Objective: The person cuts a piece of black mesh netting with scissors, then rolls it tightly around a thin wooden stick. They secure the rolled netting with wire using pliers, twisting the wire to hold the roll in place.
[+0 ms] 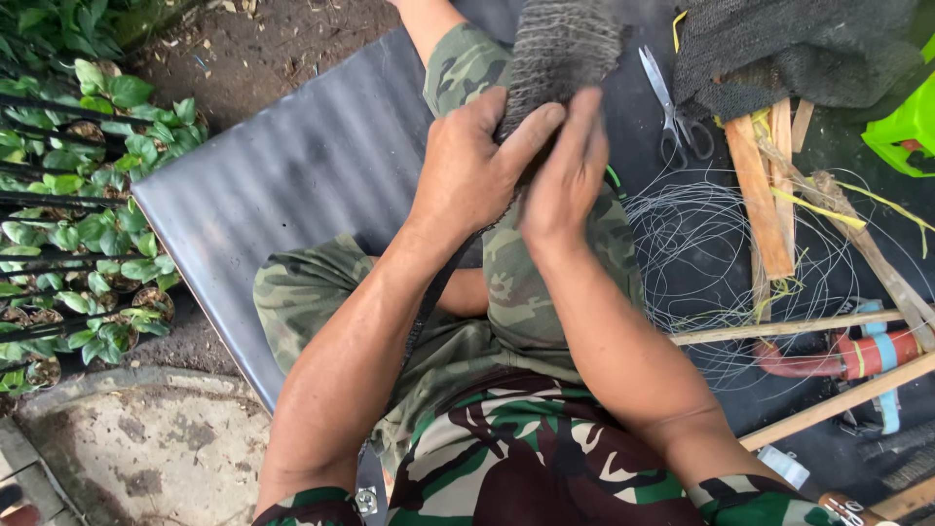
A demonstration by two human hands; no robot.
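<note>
My left hand (467, 166) and my right hand (570, 170) both grip the lower end of a roll of grey mesh netting (560, 49) that rests on my knee. The left thumb and fingers wrap the roll from the left; the right palm presses it from the right. I sit cross-legged in camouflage trousers (516, 292) on a grey corrugated sheet (312, 175). The roll's bottom end is hidden under my hands.
Scissors (672, 107) lie just right of the roll. A tangle of thin wire (711, 253), wooden sticks (760, 205), a pile of black netting (789, 49) and a green plastic thing (906, 127) are on the right. Potted seedlings (78, 214) stand at left.
</note>
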